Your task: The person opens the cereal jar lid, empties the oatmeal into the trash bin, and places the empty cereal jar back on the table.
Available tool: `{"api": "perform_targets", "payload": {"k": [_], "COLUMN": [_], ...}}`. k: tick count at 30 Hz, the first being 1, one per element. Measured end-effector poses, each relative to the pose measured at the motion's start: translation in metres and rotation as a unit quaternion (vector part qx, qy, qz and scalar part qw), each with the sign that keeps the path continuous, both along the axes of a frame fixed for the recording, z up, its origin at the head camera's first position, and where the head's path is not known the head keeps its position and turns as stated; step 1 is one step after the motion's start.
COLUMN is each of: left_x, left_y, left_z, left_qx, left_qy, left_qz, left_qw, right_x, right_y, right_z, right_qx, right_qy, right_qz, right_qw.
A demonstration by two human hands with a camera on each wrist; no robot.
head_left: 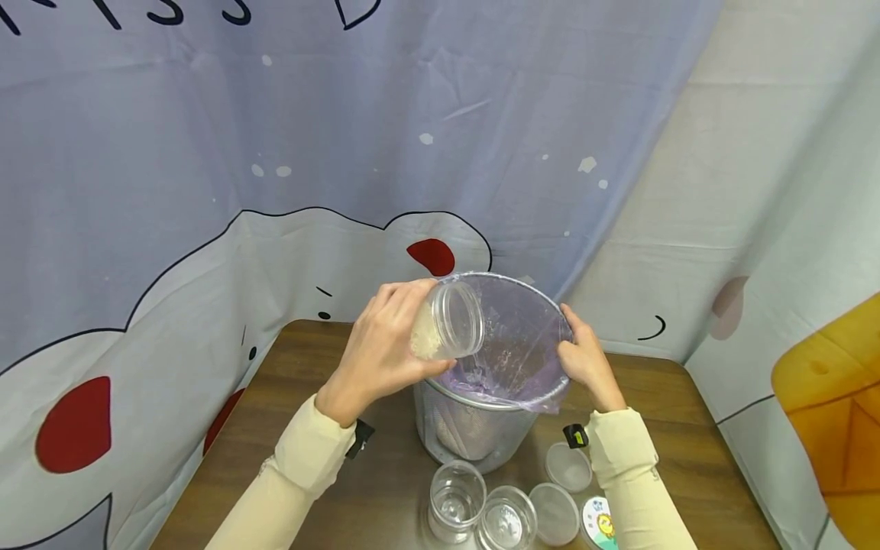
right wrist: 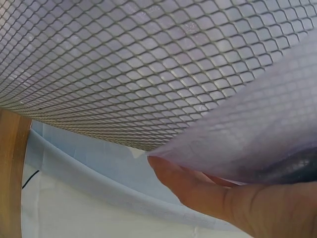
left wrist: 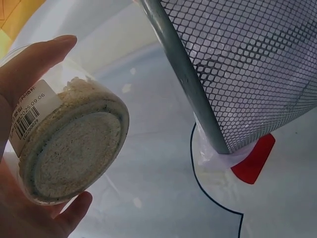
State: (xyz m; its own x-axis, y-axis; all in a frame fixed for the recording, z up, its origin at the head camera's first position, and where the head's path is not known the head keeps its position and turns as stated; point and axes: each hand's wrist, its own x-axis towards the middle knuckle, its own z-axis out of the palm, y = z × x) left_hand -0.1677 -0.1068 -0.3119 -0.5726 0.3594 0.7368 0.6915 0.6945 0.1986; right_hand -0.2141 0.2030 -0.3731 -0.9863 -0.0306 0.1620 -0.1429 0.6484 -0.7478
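Observation:
A clear plastic jar (head_left: 459, 319) with pale, grainy contents lies tipped in my left hand (head_left: 385, 340), its mouth pointing over the bin. My fingers and thumb hold the jar round its side. The left wrist view shows the jar's base (left wrist: 79, 153), with the pale stuff behind it, and a white barcode label (left wrist: 34, 111). Below is a grey mesh trash bin (head_left: 467, 439), lined with a thin purple bag (head_left: 525, 328). On the bin's right side my right hand (head_left: 587, 363) grips the rim and the bag folded over it.
In front of the bin stand two clear jars without lids, one taller jar (head_left: 456, 500) and one shorter jar (head_left: 507, 521). Beside them lie translucent lids (head_left: 554, 514) and a lid with a colourful label (head_left: 601, 522). A printed curtain (head_left: 371, 153) hangs behind the wooden table (head_left: 275, 405).

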Motion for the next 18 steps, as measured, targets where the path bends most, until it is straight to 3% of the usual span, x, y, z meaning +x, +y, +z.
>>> {"api": "perform_targets", "payload": {"k": [10, 18], "left_x": [-0.003, -0.005], "left_y": [-0.004, -0.005], "left_z": [0.003, 0.013], "left_qx": [-0.028, -0.046], "left_qy": [0.004, 0.013], "left_qz": [0.006, 0.009], "left_qw": [0.9996, 0.9988], "right_x": [-0.001, -0.001], "right_y": [0.000, -0.001], "right_z": [0.000, 0.001], "right_qx": [-0.008, -0.019], "right_qy": [-0.002, -0.002], "right_qz": [0.014, 0.017], "right_qw": [0.9999, 0.9997]}}
